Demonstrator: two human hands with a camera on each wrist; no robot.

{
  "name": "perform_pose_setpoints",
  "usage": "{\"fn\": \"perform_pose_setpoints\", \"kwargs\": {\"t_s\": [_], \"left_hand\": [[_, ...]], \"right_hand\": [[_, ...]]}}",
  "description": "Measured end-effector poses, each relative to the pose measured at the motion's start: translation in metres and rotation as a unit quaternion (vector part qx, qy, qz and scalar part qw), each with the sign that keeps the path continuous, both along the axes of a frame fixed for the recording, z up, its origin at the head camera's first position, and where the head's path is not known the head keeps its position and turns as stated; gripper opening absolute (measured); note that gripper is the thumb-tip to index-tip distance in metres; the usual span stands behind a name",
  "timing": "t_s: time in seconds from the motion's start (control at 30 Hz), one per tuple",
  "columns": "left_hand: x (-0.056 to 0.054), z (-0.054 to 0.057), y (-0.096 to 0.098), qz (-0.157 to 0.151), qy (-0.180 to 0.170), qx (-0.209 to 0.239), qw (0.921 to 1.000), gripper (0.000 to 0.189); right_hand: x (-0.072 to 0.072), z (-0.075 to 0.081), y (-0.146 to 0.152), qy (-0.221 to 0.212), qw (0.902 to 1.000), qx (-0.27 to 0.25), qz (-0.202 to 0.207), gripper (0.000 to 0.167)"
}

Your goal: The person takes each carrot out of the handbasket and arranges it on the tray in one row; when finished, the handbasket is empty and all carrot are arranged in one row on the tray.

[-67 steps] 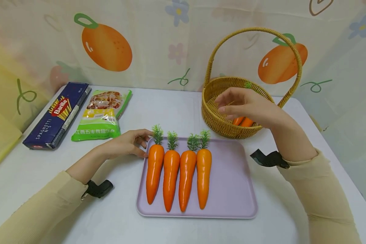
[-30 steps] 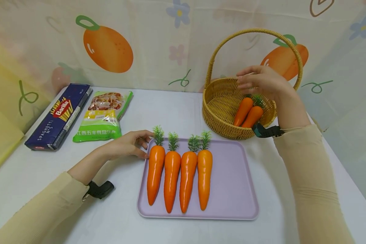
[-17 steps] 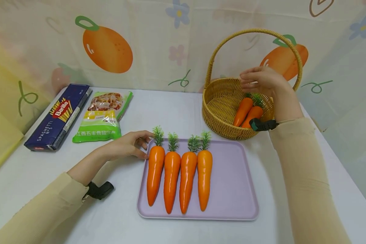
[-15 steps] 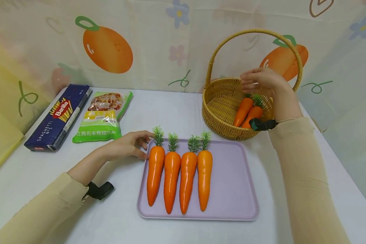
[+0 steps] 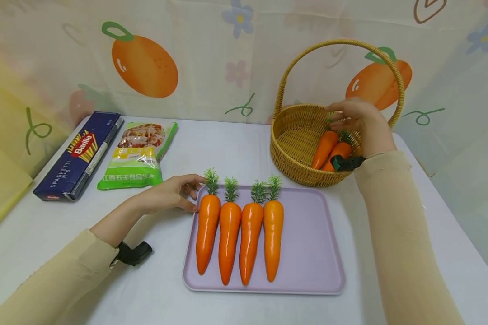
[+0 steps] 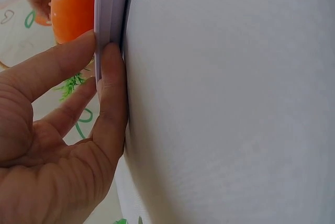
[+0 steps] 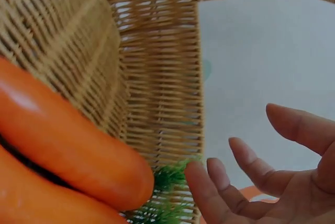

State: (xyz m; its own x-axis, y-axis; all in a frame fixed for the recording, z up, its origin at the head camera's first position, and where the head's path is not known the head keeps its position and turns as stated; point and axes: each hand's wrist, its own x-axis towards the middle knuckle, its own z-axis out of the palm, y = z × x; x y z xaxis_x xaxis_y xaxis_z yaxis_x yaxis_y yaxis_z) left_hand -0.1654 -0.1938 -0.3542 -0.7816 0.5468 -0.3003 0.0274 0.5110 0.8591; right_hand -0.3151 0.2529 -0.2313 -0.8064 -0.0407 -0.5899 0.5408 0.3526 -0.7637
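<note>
My left hand [image 5: 172, 194] pinches the left rim of the lilac tray [image 5: 309, 243]. In the left wrist view its thumb lies on the upper side of the rim and a finger beneath. Several orange toy carrots [image 5: 227, 239] with green tops lie side by side on the tray, tips toward me. My right hand [image 5: 355, 115] is over the back right of the wicker basket [image 5: 288, 153], fingers apart and holding nothing. Just below it, two carrots [image 5: 325, 146] lie in the basket; in the right wrist view the fingertips are close to their green tops [image 7: 170, 174].
A blue spaghetti box [image 5: 79, 155] and a green food packet [image 5: 136, 155] lie at the back left of the white table [image 5: 146, 289]. The basket's tall handle [image 5: 341, 41] arches above my right hand. A patterned cloth [image 5: 203, 58] hangs behind.
My right hand has moved back and right over the basket, uncovering its two carrots, and has now dipped toward their tops. My left hand and the tray have stayed put.
</note>
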Motion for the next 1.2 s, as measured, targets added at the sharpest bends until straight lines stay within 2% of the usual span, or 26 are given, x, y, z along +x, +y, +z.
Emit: {"fn": "perform_pose_setpoints", "kwargs": {"t_s": [0.03,0.13,0.23,0.37,0.47,0.63,0.73,0.93,1.13,1.2], "left_hand": [[0.0,0.0,0.0,0.0,-0.001,0.0,1.0,0.066],[0.0,0.0,0.0,0.001,-0.003,0.0,1.0,0.067],[0.0,0.001,0.0,0.001,-0.004,0.0,1.0,0.067],[0.0,0.001,0.001,0.0,-0.004,-0.003,1.0,0.066],[0.001,0.001,0.001,0.0,-0.005,-0.002,1.0,0.066],[0.001,0.001,0.0,0.003,-0.002,0.002,1.0,0.067],[0.001,0.001,0.0,0.003,0.0,0.002,1.0,0.068],[0.001,0.001,0.0,0.003,-0.001,-0.002,1.0,0.067],[0.0,0.001,0.0,0.003,0.002,-0.003,1.0,0.066],[0.0,0.0,0.001,0.003,0.003,-0.005,1.0,0.066]], "right_hand": [[0.0,-0.001,0.001,0.0,1.0,0.006,-0.002,0.073],[-0.001,-0.006,0.002,0.007,0.9996,0.029,-0.004,0.05],[-0.003,-0.011,0.004,0.013,0.9986,0.051,0.009,0.043],[-0.003,-0.015,0.004,0.005,0.9965,0.076,0.034,0.074],[-0.003,-0.016,0.003,-0.001,0.9954,0.084,0.045,0.083],[-0.005,-0.018,0.001,0.008,0.9929,0.102,0.062,0.072],[-0.007,-0.02,-0.001,0.013,0.9923,0.103,0.068,0.071],[-0.01,-0.026,-0.002,0.023,0.9894,0.11,0.091,0.079],[-0.012,-0.033,-0.001,0.036,0.9824,0.15,0.106,0.054],[-0.012,-0.034,-0.002,0.035,0.9791,0.16,0.12,0.058]]}}
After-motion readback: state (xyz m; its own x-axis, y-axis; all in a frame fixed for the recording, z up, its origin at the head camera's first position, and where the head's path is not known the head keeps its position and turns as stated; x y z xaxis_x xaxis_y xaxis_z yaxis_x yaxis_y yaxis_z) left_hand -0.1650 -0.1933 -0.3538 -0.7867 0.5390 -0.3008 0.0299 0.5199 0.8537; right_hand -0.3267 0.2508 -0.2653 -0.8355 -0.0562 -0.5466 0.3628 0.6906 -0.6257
